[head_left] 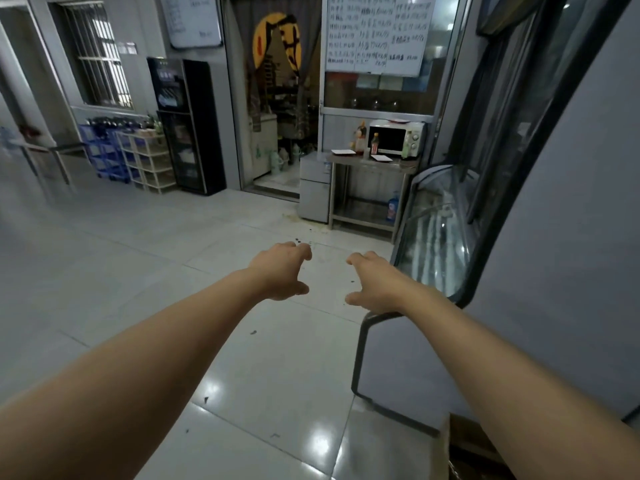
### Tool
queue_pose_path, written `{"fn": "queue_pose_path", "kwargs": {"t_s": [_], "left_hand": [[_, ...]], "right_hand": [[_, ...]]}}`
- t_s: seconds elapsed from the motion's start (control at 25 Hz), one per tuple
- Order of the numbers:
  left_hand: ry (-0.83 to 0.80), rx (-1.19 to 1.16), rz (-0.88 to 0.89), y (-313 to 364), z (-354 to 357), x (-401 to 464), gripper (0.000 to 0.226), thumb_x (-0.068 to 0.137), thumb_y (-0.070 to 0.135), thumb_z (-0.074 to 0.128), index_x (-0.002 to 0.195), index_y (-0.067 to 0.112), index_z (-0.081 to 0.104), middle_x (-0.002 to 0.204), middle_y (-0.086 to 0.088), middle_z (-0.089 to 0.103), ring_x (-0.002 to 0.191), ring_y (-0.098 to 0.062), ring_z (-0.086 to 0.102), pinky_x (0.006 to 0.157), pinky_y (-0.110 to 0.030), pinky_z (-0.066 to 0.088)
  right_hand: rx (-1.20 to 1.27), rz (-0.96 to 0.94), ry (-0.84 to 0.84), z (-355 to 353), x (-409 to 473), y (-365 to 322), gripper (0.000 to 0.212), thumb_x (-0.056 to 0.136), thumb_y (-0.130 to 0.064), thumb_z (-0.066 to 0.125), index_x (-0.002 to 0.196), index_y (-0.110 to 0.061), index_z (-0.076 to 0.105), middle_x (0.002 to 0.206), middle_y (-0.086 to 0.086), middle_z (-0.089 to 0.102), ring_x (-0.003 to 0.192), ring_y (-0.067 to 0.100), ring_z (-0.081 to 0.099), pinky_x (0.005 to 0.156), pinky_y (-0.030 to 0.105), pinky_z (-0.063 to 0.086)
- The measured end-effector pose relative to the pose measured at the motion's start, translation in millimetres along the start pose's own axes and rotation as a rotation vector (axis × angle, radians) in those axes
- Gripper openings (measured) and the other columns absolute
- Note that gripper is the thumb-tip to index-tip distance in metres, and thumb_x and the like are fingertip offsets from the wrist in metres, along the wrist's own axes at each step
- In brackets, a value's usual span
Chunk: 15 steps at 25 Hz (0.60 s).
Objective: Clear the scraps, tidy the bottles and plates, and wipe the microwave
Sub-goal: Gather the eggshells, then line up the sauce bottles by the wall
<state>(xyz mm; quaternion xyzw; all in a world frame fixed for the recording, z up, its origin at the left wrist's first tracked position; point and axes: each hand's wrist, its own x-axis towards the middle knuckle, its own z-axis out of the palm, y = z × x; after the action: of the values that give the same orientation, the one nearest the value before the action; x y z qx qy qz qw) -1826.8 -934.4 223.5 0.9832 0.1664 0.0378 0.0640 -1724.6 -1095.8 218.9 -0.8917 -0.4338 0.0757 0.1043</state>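
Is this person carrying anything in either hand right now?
No. The left hand and the right hand are both empty, fingers loosely curled over the floor. The microwave stands far ahead, untouched.

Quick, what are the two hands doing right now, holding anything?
Left hand: open, fingers loosely curled, holding nothing.
Right hand: open, fingers loosely curled, holding nothing.

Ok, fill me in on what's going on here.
Nothing is being handled yet. Both hands, the left and the right, are stretched out empty with fingers curled, above the tiled floor. The microwave sits well ahead on a metal table, with bottles and flat plates in front of it. Dark scraps dot the floor.
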Motion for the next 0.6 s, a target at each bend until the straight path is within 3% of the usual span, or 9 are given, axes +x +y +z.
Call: {"fn": "queue_pose_path", "kwargs": {"t_s": [0.28, 0.6], "left_hand": [[-0.007, -0.027, 0.036, -107, -17, 72, 0.058, 0.081, 0.031, 0.070, 0.130, 0.019, 0.042, 0.129, -0.003, 0.051, 0.114, -0.024, 0.050, 0.090, -0.036, 0.045], [-0.017, -0.033, 0.061, -167, -12, 185, 0.059, 0.081, 0.032, 0.070, 0.130, 0.019, 0.041, 0.128, -0.003, 0.051, 0.114, -0.024, 0.049, 0.091, -0.036, 0.045]], "right_hand": [[0.027, 0.063, -0.010, 3, 109, -57, 0.077, 0.084, -0.032, 0.065, 0.146, -0.018, 0.021, 0.146, 0.008, 0.028, 0.131, 0.027, 0.035, 0.103, 0.040, 0.040], [0.000, 0.086, 0.013, 0, 241, -50, 0.078, 0.083, -0.033, 0.066, 0.146, -0.019, 0.021, 0.147, 0.007, 0.027, 0.133, 0.027, 0.031, 0.104, 0.041, 0.039]]}}
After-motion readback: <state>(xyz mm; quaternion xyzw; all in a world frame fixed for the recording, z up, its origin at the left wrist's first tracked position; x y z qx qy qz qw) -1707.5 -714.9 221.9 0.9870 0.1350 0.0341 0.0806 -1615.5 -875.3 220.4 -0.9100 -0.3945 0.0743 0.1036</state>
